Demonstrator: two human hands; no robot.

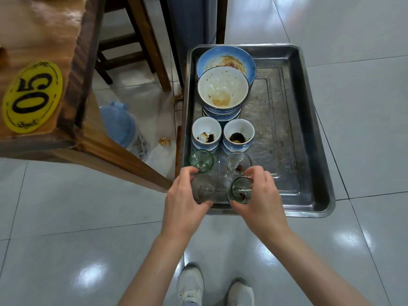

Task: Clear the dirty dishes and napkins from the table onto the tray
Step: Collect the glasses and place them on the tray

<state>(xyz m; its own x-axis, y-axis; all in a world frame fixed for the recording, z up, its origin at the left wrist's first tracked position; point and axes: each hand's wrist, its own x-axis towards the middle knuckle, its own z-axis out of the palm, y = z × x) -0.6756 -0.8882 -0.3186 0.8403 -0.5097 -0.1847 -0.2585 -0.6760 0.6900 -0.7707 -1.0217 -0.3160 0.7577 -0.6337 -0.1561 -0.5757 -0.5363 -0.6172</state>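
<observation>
A steel tray (304, 129) stands in front of me, to the right of the wooden table (37, 51). On it are a dirty blue plate (226, 60), a stack of bowls (223, 90) and two small stained cups (206, 132) (238, 134). Several glasses crowd its near left corner. My left hand (184, 195) grips a clear glass (202, 188). My right hand (259, 193) grips a green-rimmed glass (240, 191) with dark residue. A green-tinted glass (201, 161) and a clear glass (238, 164) stand just behind them.
The table corner carries a yellow "05" sign (33, 96). A blue water bottle (123, 131) stands on the tiled floor beside a table leg. Two crumpled scraps (165, 141) (176, 98) lie on the floor. Wooden stool legs (152, 45) are behind. My shoes (191, 286) show below.
</observation>
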